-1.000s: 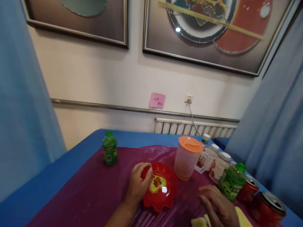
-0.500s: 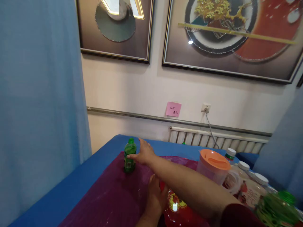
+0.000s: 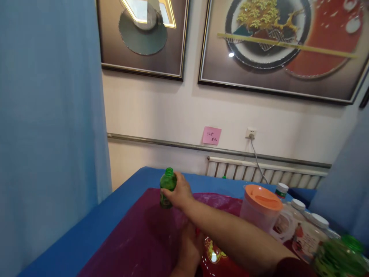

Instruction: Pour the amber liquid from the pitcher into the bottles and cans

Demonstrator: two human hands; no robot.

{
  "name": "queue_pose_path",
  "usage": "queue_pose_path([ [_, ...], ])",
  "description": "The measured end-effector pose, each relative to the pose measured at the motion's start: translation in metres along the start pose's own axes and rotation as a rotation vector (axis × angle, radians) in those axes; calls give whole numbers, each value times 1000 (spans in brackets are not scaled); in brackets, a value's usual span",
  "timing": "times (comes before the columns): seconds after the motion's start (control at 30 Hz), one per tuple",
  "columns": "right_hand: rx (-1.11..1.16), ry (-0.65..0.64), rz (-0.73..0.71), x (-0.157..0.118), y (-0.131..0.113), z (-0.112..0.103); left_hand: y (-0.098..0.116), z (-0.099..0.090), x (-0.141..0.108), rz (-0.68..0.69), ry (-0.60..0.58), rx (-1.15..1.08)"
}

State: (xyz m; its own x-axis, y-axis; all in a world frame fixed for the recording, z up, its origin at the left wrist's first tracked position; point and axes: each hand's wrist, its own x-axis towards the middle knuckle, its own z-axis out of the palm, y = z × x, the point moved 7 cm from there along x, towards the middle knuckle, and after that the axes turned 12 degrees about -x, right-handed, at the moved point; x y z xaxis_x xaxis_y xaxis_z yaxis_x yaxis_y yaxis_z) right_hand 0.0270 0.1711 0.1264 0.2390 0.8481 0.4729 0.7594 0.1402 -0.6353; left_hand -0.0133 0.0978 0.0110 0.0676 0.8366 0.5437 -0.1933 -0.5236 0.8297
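Observation:
My right hand [image 3: 181,192] reaches out from the right, thumb on the near side and fingers round the far side of a green plastic bottle [image 3: 165,201]. The bottle is upright, over the purple plastic sheet [image 3: 123,238]. Below my right forearm is my left hand [image 3: 188,244], its fingers curled and partly covered by that arm. What the left fingers hold is hidden. Right beside the left hand lies a glossy red thing with a gold pattern [image 3: 215,252], partly behind the right forearm.
A blue-covered surface [image 3: 72,234] lies under the purple sheet. To the right stand a clear jug with an orange lid [image 3: 261,204], white-capped jars [image 3: 308,234] and a larger green bottle [image 3: 340,257]. A blue curtain [image 3: 52,134] hangs at left; a radiator [image 3: 259,169] lines the wall.
My right hand has closed from an open reach onto the green bottle. The bottle has shifted slightly to the right. My left hand has stayed in nearly the same place.

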Motion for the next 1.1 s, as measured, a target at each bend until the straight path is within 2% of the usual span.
queue_pose_path([
  [0.07,68,190,-115,-19,-1,-50,7,-4,1,62,6,53],
  [0.17,80,416,-211,-59,8,-123,23,-10,1,202,59,162],
  [0.27,36,486,-224,-103,28,-168,46,-8,-1,380,69,259],
  [0.3,22,480,-207,-116,38,-175,51,-3,-2,413,32,292],
  [0.37,14,455,-144,-141,59,-180,55,10,-5,423,-111,337],
  [0.47,79,412,-44,-170,91,-174,48,29,-13,392,-369,340],
  [0.53,145,374,2,-181,104,-168,41,38,-19,348,-490,312],
  [0.7,248,312,73,-188,113,-165,35,49,-20,181,-601,235],
  [0.87,187,193,-18,-194,103,-162,45,58,-18,74,-670,220],
  [0.93,83,266,-40,-201,108,-171,46,57,-15,68,-634,249],
  [1.0,-10,465,4,-210,125,-195,44,53,-10,68,-560,286],
  [1.1,-72,800,206,-220,168,-244,36,47,-4,44,-471,332],
])
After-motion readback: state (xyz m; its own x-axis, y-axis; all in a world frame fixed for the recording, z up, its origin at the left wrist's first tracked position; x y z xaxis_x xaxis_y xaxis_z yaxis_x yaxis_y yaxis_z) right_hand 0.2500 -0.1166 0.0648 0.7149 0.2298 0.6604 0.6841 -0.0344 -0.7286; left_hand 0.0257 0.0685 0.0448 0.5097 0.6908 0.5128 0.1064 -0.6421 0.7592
